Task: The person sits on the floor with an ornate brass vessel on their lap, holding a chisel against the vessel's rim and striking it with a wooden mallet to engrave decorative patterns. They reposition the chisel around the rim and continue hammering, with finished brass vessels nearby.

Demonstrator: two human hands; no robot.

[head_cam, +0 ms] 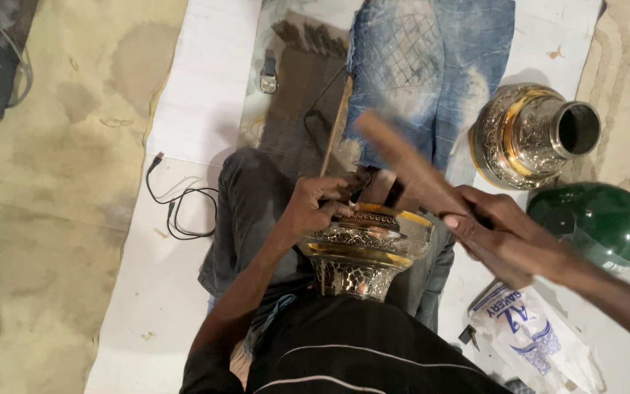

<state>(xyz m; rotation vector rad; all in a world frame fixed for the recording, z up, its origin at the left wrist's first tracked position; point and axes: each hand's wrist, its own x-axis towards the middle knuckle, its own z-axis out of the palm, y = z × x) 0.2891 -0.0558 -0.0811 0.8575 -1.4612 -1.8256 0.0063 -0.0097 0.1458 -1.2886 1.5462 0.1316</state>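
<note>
Above the ornate brass vessel [364, 252], the right hand [501, 233] grips a wooden mallet [410, 168] — the left hand [319, 206] pinches a small punch [356, 195]; a mistimed blow could strike those fingers.

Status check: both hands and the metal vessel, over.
Left hand pinching a small tool on the ornate metal vessel in the lap. Right hand gripping a wooden stick, raised, blurred. Nothing between them.

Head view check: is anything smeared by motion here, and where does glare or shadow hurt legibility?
Head view: the brown wooden stick in the right hand is streaked by motion blur; the left hand and the engraved silver-and-gold metal vessel on the lap stay fairly sharp. Glare spots the second ornate metal vessel and the glossy green helmet. The top-left corner sinks into shadow.
</note>
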